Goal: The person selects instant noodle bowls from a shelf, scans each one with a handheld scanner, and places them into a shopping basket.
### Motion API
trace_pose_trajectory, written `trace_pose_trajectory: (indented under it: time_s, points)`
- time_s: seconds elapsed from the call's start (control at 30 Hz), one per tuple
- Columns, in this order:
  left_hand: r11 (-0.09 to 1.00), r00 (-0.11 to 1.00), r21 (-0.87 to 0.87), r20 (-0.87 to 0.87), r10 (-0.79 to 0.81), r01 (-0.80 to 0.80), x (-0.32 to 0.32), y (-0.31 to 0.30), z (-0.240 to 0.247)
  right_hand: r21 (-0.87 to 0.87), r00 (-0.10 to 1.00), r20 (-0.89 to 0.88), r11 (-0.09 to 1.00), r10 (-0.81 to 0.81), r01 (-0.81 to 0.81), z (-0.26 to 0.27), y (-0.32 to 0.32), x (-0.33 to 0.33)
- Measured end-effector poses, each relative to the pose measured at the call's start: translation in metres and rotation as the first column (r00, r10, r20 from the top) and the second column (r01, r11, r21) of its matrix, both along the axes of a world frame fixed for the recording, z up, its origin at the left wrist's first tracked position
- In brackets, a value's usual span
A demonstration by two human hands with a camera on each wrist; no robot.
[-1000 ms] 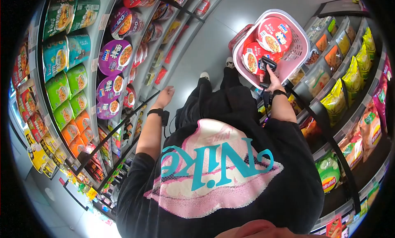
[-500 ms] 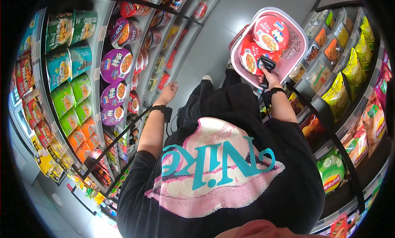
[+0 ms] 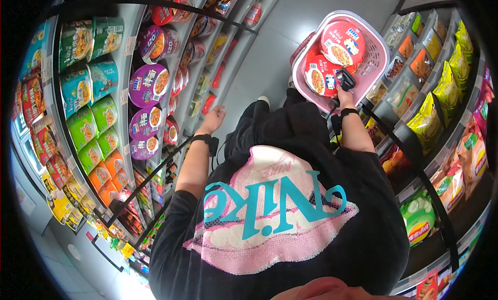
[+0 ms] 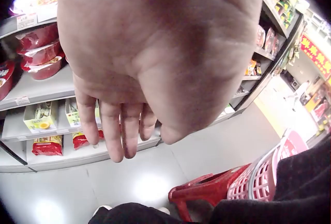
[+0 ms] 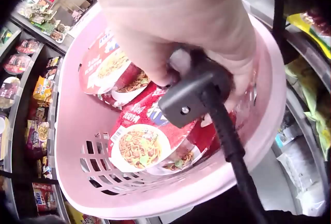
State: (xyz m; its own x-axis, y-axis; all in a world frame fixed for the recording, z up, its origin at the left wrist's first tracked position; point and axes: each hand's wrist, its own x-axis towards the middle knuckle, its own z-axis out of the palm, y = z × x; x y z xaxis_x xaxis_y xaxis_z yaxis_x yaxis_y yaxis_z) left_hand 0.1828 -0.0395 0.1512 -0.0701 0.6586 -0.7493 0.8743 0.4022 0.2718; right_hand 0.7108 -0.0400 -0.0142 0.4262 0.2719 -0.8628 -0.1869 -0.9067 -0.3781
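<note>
My right hand (image 3: 344, 99) grips a small black device with a cable (image 5: 194, 92) over the near side of a pink basket (image 3: 381, 56). Red instant noodle bowls (image 5: 139, 141) lie inside the basket, their lids facing up, partly covered by the hand in the right wrist view. My left hand (image 3: 211, 119) hangs beside the noodle shelves, fingers loose and nothing in them. In the left wrist view its palm (image 4: 160, 43) fills the upper middle, fingers pointing down.
Left shelves carry purple noodle bowls (image 3: 149, 85), green packs (image 3: 83, 126) and teal noodle buckets (image 3: 76, 90). Bagged snacks (image 3: 428, 121) line the right shelves. Next to the basket is a red plastic stool (image 4: 207, 189). A black bar (image 3: 150, 170) crosses the left shelving.
My right hand has shifted slightly to the right with the black device. The left hand has moved a little forward, staying empty. The shelves on the left have shifted slightly in view.
</note>
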Motion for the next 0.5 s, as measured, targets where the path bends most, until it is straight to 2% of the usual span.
trace_pose_trajectory:
  time_s: [0.03,0.1,0.17,0.23,0.27,0.3,0.37,0.5]
  points:
    - [1.0,1.0,-0.001,-0.001,0.002,-0.002,0.0,0.0,-0.001,-0.001,1.0,-0.001,1.0,0.002,-0.002,-0.001,0.001,0.002]
    - [1.0,1.0,0.006,0.015,0.001,-0.001,0.0,-0.001,-0.004,-0.007,0.98,0.159,0.992,0.123,-0.124,-0.006,0.003,0.01]
    - [1.0,1.0,0.0,0.02,-0.002,0.002,0.003,-0.001,-0.004,-0.023,0.967,0.172,0.982,0.187,-0.185,-0.025,0.003,0.02]
    - [1.0,1.0,-0.007,0.025,-0.008,0.008,0.005,0.0,-0.001,-0.108,0.844,0.365,0.918,0.393,-0.381,-0.036,0.003,0.024]
    - [1.0,1.0,-0.008,0.031,-0.002,0.003,0.006,0.0,0.0,-0.158,0.811,0.414,0.91,0.413,-0.383,-0.042,0.005,0.024]
    - [1.0,0.999,-0.009,0.038,0.003,-0.003,0.007,0.001,0.001,-0.158,0.811,0.414,0.91,0.414,-0.384,-0.029,0.009,0.021]
    - [1.0,0.999,-0.012,0.046,0.027,-0.026,0.008,0.0,0.0,-0.26,0.733,0.465,0.868,0.497,-0.424,0.019,0.017,0.009]
    - [0.998,0.997,-0.022,0.053,0.051,-0.05,0.006,-0.003,-0.004,-0.203,0.787,0.424,0.894,0.447,-0.399,0.053,0.014,-0.003]
